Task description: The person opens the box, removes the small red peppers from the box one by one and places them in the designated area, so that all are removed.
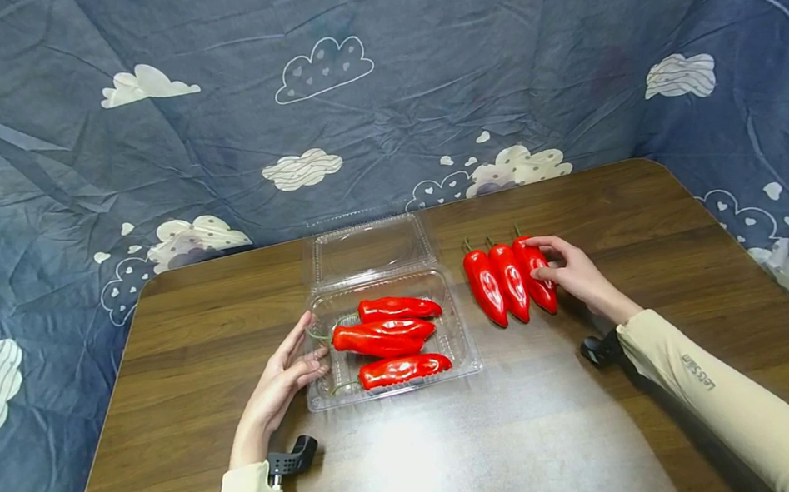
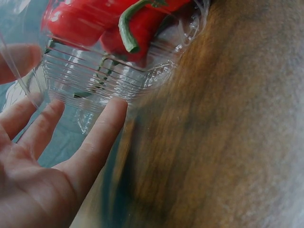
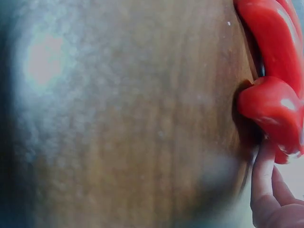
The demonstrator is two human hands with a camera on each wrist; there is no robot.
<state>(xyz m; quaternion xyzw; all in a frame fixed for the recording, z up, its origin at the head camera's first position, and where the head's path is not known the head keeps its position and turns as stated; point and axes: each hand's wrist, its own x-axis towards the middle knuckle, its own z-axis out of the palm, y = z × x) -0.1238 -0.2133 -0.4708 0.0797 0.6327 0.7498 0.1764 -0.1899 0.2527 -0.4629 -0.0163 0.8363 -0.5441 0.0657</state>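
Cream sleeves (image 1: 750, 406) reach in over the table (image 1: 190, 350), each with a black band (image 1: 293, 455) at the wrist. Left hand (image 1: 275, 393): fingers fairly straight and spread, tips at the left side of the clear box (image 1: 396, 394), apparently steadying it rather than gripping. Its lid (image 1: 369, 254) lies folded back at the far side, and the red peppers (image 1: 400, 371) inside point their tips rightward. Just right of the box, three more lie side by side on the wood, stems away from the person. Thumb and fingers of the right hand (image 1: 580, 274) are on the rightmost pepper (image 1: 544, 299); whether they have closed round it, I cannot tell. So the step in hand looks like taking up that pepper. Next would come a firm hold across its smooth body and a straight lift, without nudging the neighbour (image 1: 509, 276) beside it.
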